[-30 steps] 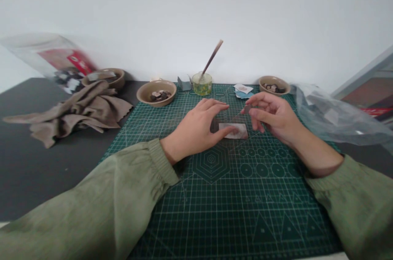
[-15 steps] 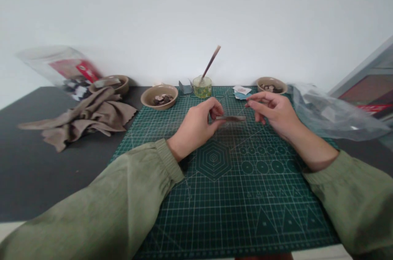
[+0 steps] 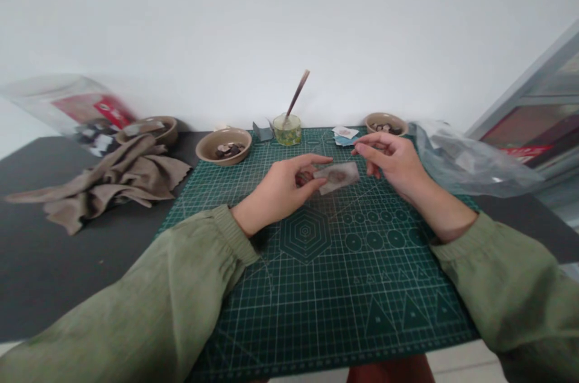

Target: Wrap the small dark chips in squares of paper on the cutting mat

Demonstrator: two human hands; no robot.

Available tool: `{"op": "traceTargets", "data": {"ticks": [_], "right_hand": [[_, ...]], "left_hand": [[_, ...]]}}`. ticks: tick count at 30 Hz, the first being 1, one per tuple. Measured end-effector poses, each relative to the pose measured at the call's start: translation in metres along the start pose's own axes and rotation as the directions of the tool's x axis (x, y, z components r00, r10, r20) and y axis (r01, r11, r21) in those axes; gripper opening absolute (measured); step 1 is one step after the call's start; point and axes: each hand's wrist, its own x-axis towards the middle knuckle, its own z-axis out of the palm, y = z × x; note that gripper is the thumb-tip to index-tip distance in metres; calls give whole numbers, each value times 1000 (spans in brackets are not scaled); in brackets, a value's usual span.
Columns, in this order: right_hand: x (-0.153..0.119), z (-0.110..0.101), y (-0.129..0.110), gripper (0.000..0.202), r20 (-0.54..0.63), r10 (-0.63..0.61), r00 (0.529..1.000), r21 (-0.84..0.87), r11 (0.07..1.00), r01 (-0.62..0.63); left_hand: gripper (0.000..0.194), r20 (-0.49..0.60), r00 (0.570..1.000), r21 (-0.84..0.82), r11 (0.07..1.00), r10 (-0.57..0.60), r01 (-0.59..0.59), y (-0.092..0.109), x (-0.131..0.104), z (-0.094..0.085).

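My left hand point(image 3: 283, 187) is closed on a small grey rectangular sheet point(image 3: 338, 178), pinching its left end between thumb and fingers. The sheet has a brownish smudge in its middle and is held above the green cutting mat point(image 3: 316, 298), its face turned towards me. To its right, my right hand point(image 3: 393, 163) hovers with thumb and index finger drawn together. Whatever may be between those fingertips is too small to make out. The right fingertips are close to the sheet's right end but apart from it.
At the back stands a yellow-green glass jar point(image 3: 287, 131) with a brush point(image 3: 297, 95) in it. Bowls point(image 3: 225, 154) of small dark pieces flank it. White and blue pieces point(image 3: 345, 134) lie behind my right hand. A brown cloth point(image 3: 122, 178) and plastic bags point(image 3: 474, 160) lie at the sides.
My left hand has tilted the grey sheet from edge-on so that its face shows. The right hand has kept nearly the same pose. The whole view has shifted slightly.
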Motion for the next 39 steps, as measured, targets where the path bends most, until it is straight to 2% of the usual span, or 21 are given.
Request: {"op": "traceTargets", "data": {"ticks": [2, 4, 8, 12, 14, 17, 20, 24, 30, 39], "right_hand": [[-1, -1, -1, 38, 0, -3, 1000, -29, 1000, 3], [-3, -1, -2, 38, 22, -24, 999, -115, 993, 27], [-8, 0, -4, 37, 111, -88, 990, -339, 933, 121], [-12, 3, -5, 33, 207, -134, 969, -444, 870, 215], [-14, 5, -6, 29, 298, -161, 941, -469, 834, 291], [-15, 10, -8, 22, 457, -168, 874, -484, 777, 403], [-16, 13, -8, 19, 533, -133, 835, -492, 754, 434], [-17, 13, -8, 14, 551, -148, 821, -515, 714, 474], [-20, 13, -11, 14, 562, -144, 815, -532, 692, 489], [-22, 14, -10, 11, 538, -178, 824, -566, 648, 510]], "left_hand": [[54, -73, 997, 64, 997, -26, 31, -1, 0, 1], [55, -102, 994, 202, 979, 30, -9, -1, -1, 0], [50, 71, 993, 316, 943, 90, -108, -2, -3, -1], [27, 242, 956, 245, 943, 166, -226, -2, -2, -5], [22, 305, 927, 164, 947, 219, -277, 0, -2, -8], [21, 328, 918, 123, 954, 222, -274, 5, -1, -11], [22, 315, 929, 147, 958, 192, -248, 9, -2, -11], [28, 295, 941, 199, 952, 168, -232, 11, -4, -9], [26, 276, 948, 239, 944, 158, -227, 9, -6, -7], [24, 262, 954, 261, 941, 146, -215, 13, -7, -7]]}}
